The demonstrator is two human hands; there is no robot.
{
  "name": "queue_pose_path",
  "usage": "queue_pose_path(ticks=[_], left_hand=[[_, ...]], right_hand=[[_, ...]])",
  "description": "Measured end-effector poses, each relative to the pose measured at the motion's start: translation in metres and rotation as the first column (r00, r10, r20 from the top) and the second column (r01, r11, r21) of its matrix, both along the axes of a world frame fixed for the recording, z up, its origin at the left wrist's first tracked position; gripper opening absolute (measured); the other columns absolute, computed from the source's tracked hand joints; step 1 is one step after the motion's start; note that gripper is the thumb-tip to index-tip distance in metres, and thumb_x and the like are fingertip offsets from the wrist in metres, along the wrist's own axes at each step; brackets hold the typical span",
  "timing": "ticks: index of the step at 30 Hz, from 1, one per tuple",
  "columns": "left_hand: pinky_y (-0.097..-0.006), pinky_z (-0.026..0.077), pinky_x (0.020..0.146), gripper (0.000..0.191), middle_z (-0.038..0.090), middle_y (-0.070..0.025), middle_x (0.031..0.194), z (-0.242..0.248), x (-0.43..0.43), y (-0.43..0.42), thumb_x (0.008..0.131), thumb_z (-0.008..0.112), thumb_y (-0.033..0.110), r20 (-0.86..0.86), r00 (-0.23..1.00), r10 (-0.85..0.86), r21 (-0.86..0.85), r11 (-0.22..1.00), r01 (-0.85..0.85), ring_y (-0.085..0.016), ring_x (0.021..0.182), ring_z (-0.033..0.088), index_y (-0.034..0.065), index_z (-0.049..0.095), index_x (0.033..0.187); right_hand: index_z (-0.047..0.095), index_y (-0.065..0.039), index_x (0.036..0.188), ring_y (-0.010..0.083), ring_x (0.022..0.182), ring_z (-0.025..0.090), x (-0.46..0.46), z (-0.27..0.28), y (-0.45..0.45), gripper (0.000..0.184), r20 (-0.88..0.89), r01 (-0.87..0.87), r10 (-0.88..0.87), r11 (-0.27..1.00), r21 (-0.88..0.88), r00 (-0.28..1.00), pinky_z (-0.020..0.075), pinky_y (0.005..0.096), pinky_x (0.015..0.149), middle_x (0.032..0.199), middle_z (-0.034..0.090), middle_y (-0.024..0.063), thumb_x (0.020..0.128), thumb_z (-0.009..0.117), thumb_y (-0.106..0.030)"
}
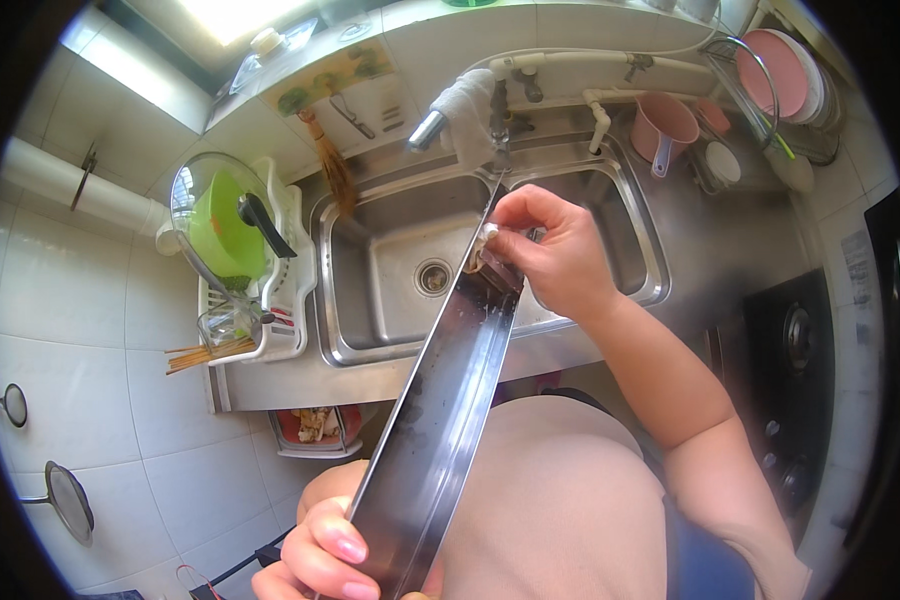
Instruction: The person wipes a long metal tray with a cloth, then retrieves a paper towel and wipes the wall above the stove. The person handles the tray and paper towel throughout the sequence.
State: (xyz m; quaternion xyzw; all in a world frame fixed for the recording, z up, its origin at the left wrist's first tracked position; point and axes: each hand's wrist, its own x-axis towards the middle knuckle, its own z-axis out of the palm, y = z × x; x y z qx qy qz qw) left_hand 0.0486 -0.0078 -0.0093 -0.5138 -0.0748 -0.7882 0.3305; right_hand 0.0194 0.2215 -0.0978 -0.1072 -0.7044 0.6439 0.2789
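A long, narrow metal trough (450, 375), dark and glossy inside, slants from my body out over the double-bowl sink. My left hand (326, 551) grips its near end, with the fingers wrapped over the left wall. At the far end, my right hand (562, 244) pinches a crumpled whitish wad (484, 238), perhaps cloth or paper, inside the trough. Small droplets or specks dot the trough floor below the wad. Beneath lies the stainless steel sink (379, 300), its left bowl showing a drain strainer (434, 277) with scraps in it.
A faucet (429, 129) draped with a white cloth (466, 105) rises behind the sink. At left stands a white dish rack (289, 330) with a glass lid (184, 195) and chopsticks (202, 356). A pink dipper (664, 124) sits back right; a gas stove (787, 375) is at right.
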Motion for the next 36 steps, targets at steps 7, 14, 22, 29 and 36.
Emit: queue_pose_path(ticks=[7, 14, 22, 29, 36], left_hand=[[-0.0404, 0.033, 0.090, 0.071, 0.046, 0.0045, 0.115, 0.005, 0.001, 0.014, 0.073, 0.070, -0.004, 0.160, 0.983, 0.090, -0.335, 0.942, -0.032, -0.019, 0.099, 0.045, 0.0179, 0.041, 0.134], [-0.0400, 0.033, 0.090, 0.072, 0.046, 0.0055, 0.115, -0.008, 0.016, -0.015, 0.073, 0.069, -0.004, 0.202, 0.962, 0.185, -0.613, 0.790, -0.023, -0.017, 0.098, 0.044, 0.0184, 0.041, 0.136], [-0.0402, 0.033, 0.090, 0.074, 0.045, 0.0063, 0.115, -0.007, 0.019, -0.028, 0.074, 0.070, -0.003, 0.200, 0.955, 0.219, -0.731, 0.682, -0.003, -0.017, 0.098, 0.043, 0.0188, 0.041, 0.138], [-0.0400, 0.032, 0.091, 0.074, 0.041, 0.0036, 0.115, -0.009, 0.014, -0.027, 0.074, 0.070, 0.005, 0.156, 0.937, 0.313, -0.711, 0.694, -0.114, -0.018, 0.098, 0.039, 0.0194, 0.036, 0.138], [-0.0407, 0.028, 0.097, 0.073, 0.038, 0.0010, 0.117, -0.007, 0.003, -0.038, 0.068, 0.065, 0.009, 0.161, 0.927, 0.340, -0.760, 0.642, -0.103, -0.020, 0.101, 0.036, 0.0209, 0.033, 0.133]], right_hand=[[0.063, 0.001, 0.079, 0.0071, 0.075, 0.060, -0.002, 0.000, 0.003, 0.007, -0.029, -0.191, 0.189, 0.966, -0.173, 0.982, 0.0497, 0.0242, 0.066, 0.079, 0.066, 0.0011, 0.082, 0.069, 0.000], [0.062, -0.004, 0.075, 0.0284, 0.065, 0.060, -0.012, -0.011, 0.005, 0.012, -0.230, 0.051, 0.129, 0.763, 0.645, 0.965, 0.0487, 0.0337, 0.060, 0.069, 0.062, 0.0100, 0.068, 0.071, 0.001], [0.057, -0.007, 0.073, 0.0281, 0.071, 0.059, -0.012, -0.024, 0.014, 0.012, -0.064, 0.010, 0.067, 0.608, 0.794, 0.996, 0.0493, 0.0386, 0.068, 0.069, 0.062, 0.0073, 0.073, 0.069, -0.006], [0.063, -0.004, 0.090, 0.0133, 0.076, 0.063, 0.001, -0.023, 0.017, 0.011, 0.211, -0.136, 0.115, 0.987, 0.084, 0.971, 0.0490, 0.0259, 0.071, 0.080, 0.068, 0.0057, 0.081, 0.070, -0.006], [0.060, -0.003, 0.101, 0.0096, 0.085, 0.060, 0.012, -0.032, 0.036, 0.010, -0.113, -0.284, 0.261, 0.862, -0.420, 0.959, 0.0484, 0.0251, 0.077, 0.093, 0.066, 0.0021, 0.091, 0.062, -0.003]])
